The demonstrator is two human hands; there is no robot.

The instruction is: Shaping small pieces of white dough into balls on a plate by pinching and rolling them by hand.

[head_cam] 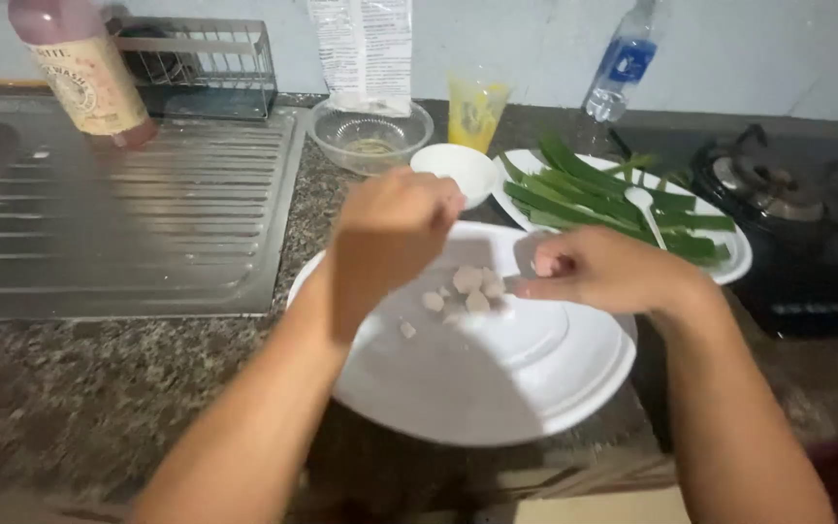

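1. At frame centre, we work over a large white plate (pixel 497 388) on a speckled stone counter (pixel 70 388), where a small heap of pale cut pieces (pixel 467 289) lies just left of the plate's middle.
2. Our left hand (pixel 395 228) hovers over the heap with fingers curled in; whether it grips anything, we cannot tell.
3. Our right hand (pixel 598 272) is clenched on a small pale chunk at its fingertips; what looks like a short blade shows by them, too blurred to confirm.
4. Our judgement: we keep the work low over the plate's centre so that pieces fall into the heap, not over the rim.
5. We keep fingertips tucked behind any cutting edge and slice away from the left hand.
6. Upper right, a second plate (pixel 729 267) holds long green leaves (pixel 594 199) and a white spoon (pixel 644 206); we leave elbow room there.
7. Upper centre stand a small white bowl (pixel 458 170), a glass bowl (pixel 370 136) and a yellow cup (pixel 475 112); a steel sink drainer (pixel 128 213) fills the upper left.
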